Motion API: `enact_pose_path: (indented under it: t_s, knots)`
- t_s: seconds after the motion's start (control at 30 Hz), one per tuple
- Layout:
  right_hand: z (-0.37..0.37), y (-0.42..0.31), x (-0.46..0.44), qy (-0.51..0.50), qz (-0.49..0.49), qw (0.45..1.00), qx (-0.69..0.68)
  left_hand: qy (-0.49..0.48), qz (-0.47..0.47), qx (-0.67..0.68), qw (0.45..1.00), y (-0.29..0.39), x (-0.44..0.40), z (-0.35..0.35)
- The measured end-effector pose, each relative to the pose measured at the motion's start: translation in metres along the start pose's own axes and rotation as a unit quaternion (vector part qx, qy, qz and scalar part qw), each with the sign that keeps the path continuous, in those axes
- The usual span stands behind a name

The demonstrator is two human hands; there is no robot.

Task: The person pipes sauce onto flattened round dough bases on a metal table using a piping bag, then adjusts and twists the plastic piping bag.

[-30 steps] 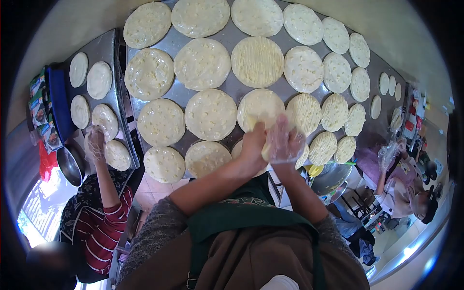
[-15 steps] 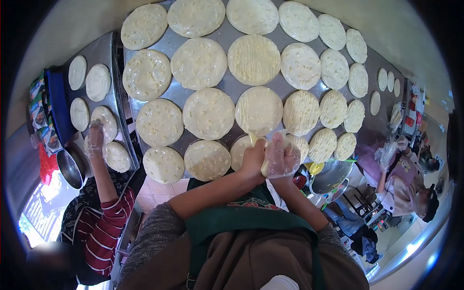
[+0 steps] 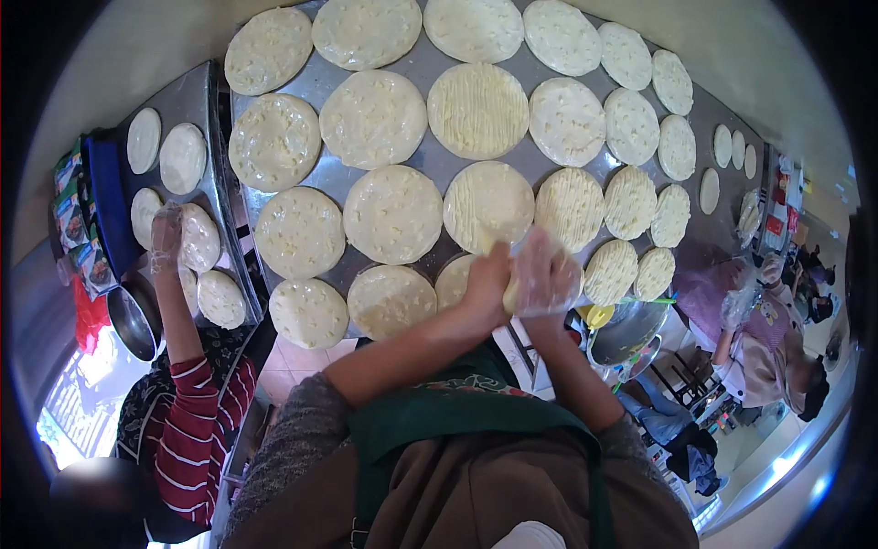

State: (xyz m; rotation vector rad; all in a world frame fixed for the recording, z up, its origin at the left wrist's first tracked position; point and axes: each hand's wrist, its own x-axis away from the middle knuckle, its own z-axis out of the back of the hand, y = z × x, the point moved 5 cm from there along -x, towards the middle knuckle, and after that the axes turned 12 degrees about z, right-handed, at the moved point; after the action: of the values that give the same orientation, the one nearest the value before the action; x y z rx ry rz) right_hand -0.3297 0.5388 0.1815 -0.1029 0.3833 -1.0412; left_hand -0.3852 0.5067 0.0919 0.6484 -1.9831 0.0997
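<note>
Pointing seemingly forward-left, piping bag [image 3: 509, 297], slanted lengthwise

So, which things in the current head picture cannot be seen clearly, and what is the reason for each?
Head view:
- Item between the left hand and right hand: mostly hidden by them and shiny clear plastic.
- Pale round dough piece, near row: partly behind the left hand.
- Pale round dough disc, far row: cut off by the top edge.
- Small pale ovals, far right: too small to read their surface.
</note>
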Motion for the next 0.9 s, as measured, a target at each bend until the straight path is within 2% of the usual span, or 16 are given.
enact_pose_path:
  t_s: [0.07, 0.13, 0.2, 0.27, 0.3, 0.33, 0.4, 0.43, 0.5, 0.57, 0.63, 0.73, 0.77, 0.8, 0.87, 0.9]
  knots:
    - [0.000, 0.013, -0.040, 0.008, -0.003, 1.000, 0.024, -0.052, 0.078, 0.181, 0.979, 0.042, -0.012, -0.018]
    - [-0.007, 0.028, -0.051, 0.006, -0.091, 0.987, -0.135, -0.038, 0.088, 0.176, 0.980, 0.063, -0.014, -0.027]
    - [-0.007, 0.027, -0.046, 0.009, -0.077, 0.992, -0.099, -0.012, 0.069, 0.090, 0.993, 0.063, -0.011, -0.024]
    - [0.000, 0.006, -0.015, 0.016, 0.040, 0.990, 0.133, 0.009, 0.028, -0.027, 0.999, 0.029, -0.003, -0.013]
    - [0.000, 0.017, 0.000, 0.001, -0.144, 0.987, -0.075, 0.013, 0.011, -0.060, 0.998, 0.010, -0.001, -0.007]
    - [-0.006, 0.022, 0.020, -0.014, -0.316, 0.907, -0.277, 0.000, 0.002, -0.041, 0.999, -0.016, -0.005, -0.001]
    - [-0.005, 0.023, 0.021, 0.006, -0.296, 0.913, -0.279, -0.011, 0.000, -0.033, 0.999, -0.026, -0.008, 0.001]
    - [0.002, 0.021, 0.002, 0.043, -0.102, 0.991, -0.076, -0.013, 0.005, -0.047, 0.999, -0.015, -0.014, -0.001]
    - [0.006, 0.014, -0.028, 0.057, 0.046, 0.995, 0.072, -0.044, 0.028, 0.008, 0.999, 0.018, -0.029, -0.013]
    - [-0.010, 0.047, -0.048, 0.071, -0.199, 0.948, -0.240, -0.095, 0.068, 0.148, 0.982, 0.049, -0.038, -0.028]
    - [-0.006, 0.040, -0.045, 0.062, -0.075, 0.990, -0.101, -0.047, 0.060, 0.169, 0.983, 0.047, -0.031, -0.030]
    - [0.015, 0.008, -0.019, 0.039, 0.042, 0.986, 0.157, 0.031, 0.041, 0.101, 0.994, 0.003, -0.016, -0.018]
    - [0.013, 0.021, 0.001, 0.037, -0.148, 0.987, -0.052, 0.051, 0.041, 0.059, 0.996, -0.027, -0.018, -0.007]
    - [-0.002, 0.027, 0.030, 0.033, -0.326, 0.909, -0.257, 0.071, 0.040, 0.017, 0.997, -0.041, -0.021, -0.001]
    - [-0.004, 0.028, 0.031, 0.044, -0.313, 0.904, -0.287, 0.071, -0.036, -0.195, 0.978, -0.014, -0.010, -0.006]
    - [0.006, 0.028, 0.008, 0.059, -0.125, 0.984, -0.110, 0.059, -0.034, -0.176, 0.982, -0.001, -0.013, -0.012]
